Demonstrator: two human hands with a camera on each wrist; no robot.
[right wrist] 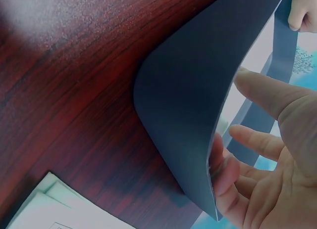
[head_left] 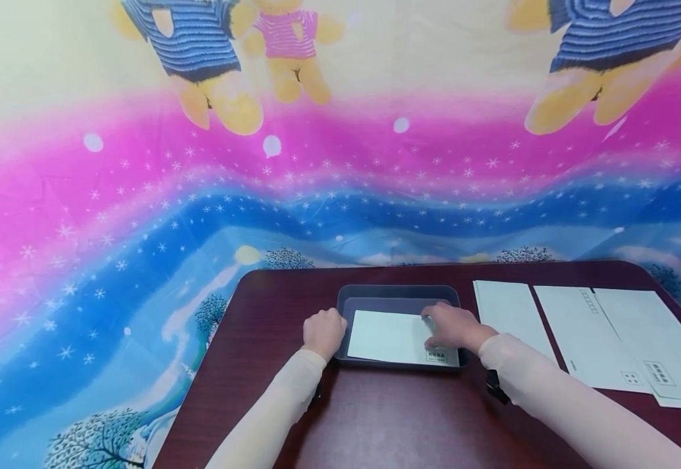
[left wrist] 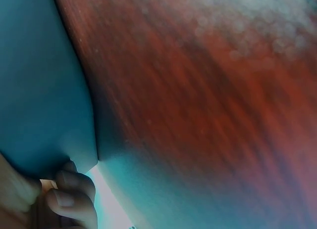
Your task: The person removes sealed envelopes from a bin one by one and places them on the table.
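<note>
A dark grey shallow tray (head_left: 399, 290) sits on the table with white envelopes (head_left: 384, 335) lying flat inside; one shows a printed box at its near right corner. My left hand (head_left: 324, 333) holds the tray's left end, and in the left wrist view its curled fingers (left wrist: 74, 202) are at the wall's edge. Over the right end of the tray is my right hand (head_left: 453, 326), above the envelopes. The right wrist view shows its thumb (right wrist: 267, 90) and fingers spread apart inside the tray wall (right wrist: 183, 80), with nothing visibly pinched; fingertip contact is partly hidden.
Several white envelopes lie right of the tray: a left pile (head_left: 510, 309), a middle one (head_left: 586, 339) and a right pile (head_left: 663, 345), some with printed boxes. The dark red wooden table (head_left: 281, 303) ends at a patterned cloth backdrop (head_left: 399, 163).
</note>
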